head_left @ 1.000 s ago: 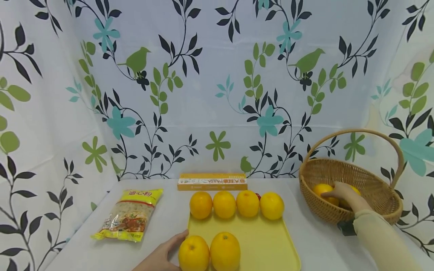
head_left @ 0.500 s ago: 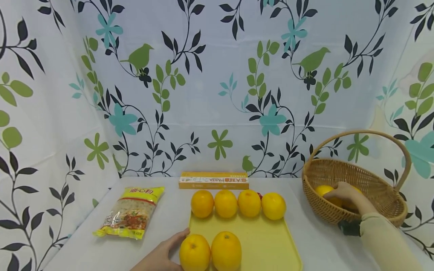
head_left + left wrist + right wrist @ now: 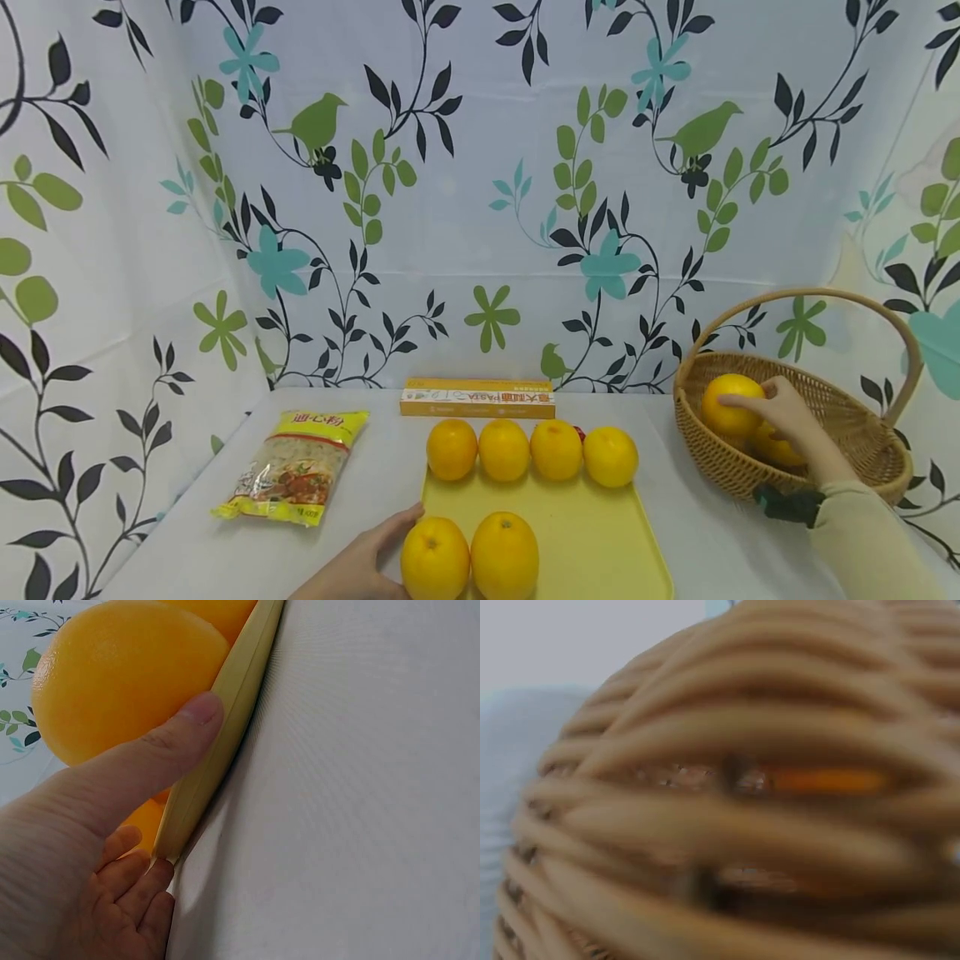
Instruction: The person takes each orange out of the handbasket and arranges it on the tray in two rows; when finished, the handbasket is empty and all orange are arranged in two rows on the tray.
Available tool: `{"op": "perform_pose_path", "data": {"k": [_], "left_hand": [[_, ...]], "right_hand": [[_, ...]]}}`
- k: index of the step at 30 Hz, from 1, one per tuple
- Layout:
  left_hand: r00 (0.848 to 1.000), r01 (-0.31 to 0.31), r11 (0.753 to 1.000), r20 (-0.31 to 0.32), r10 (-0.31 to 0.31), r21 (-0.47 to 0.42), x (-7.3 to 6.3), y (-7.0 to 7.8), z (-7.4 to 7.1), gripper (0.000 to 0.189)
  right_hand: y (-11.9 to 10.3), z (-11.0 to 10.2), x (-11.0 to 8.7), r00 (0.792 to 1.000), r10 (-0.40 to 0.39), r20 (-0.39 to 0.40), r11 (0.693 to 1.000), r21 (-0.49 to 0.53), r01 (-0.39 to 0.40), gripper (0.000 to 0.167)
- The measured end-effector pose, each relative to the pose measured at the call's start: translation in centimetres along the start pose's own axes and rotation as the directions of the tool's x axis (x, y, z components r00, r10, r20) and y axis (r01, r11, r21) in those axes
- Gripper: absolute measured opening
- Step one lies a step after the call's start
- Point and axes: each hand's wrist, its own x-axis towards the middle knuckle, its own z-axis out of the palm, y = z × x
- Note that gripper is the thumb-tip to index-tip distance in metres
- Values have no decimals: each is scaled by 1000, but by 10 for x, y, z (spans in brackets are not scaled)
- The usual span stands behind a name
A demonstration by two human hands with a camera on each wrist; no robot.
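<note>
Wicker basket (image 3: 699,437), head view: right hand (image 3: 783,417) grips an orange (image 3: 727,421) inside; likely pick step, next needs rim clearance. Left wrist: left hand (image 3: 82,832), loosely spread, touches tray (image 3: 214,761) edge. Right wrist: basket weave, grip hidden.

Right hand (image 3: 783,412) gripping, arm (image 3: 862,529) outstretched; left hand (image 3: 369,557) low, thumb (image 3: 161,754) straight.

A bag (image 3: 294,471) (yellow-ended) lies near a box (image 3: 477,398).
</note>
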Motion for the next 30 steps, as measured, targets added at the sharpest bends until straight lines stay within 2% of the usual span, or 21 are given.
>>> {"op": "perform_pose_path", "data": {"k": [4, 5, 8, 9, 11, 13, 15, 19, 28, 30], "left_hand": [[1000, -2, 1000, 6, 2, -7, 0, -1, 0, 89], [1000, -1, 1000, 7, 2, -10, 0, -1, 0, 89], [1000, -2, 1000, 6, 2, -11, -1, 0, 0, 89], [1000, -1, 1000, 5, 1, -9, -1, 0, 0, 90], [1000, 2, 1000, 2, -2, -8, -2, 0, 1, 90], [1000, 0, 1000, -4, 0, 1, -2, 1, 0, 91], [1000, -5, 1000, -9, 5, 12, -2, 2, 0, 91], [1000, -28, 999, -12, 28, 33, -2, 4, -3, 90], [999, -37, 998, -13, 37, 43, -2, 4, -2, 90], [999, -38, 998, -18, 39, 52, -2, 4, -1, 90]], "right_hand": [[9, -2, 8, 998, -59, -16, 993, 98, 60, 76], [15, -3, 12, 997, -77, -27, 990, 117, 80, 71], [26, -8, 21, 994, -103, -31, 985, 136, 106, 70], [28, -9, 24, 993, -102, -55, 984, 141, 109, 66], [24, -11, 22, 990, -117, -81, 982, 141, 127, 63], [9, -12, 12, 986, -146, -81, 980, 128, 155, 68], [-10, -10, -2, 981, -160, -112, 980, 105, 172, 65], [-44, -7, -29, 969, -215, -119, 973, 59, 224, 66], [-74, 13, -54, 941, -327, -87, 933, 126, 336, 50], [-80, 19, -58, 929, -359, -90, 914, 168, 370, 48]]}}
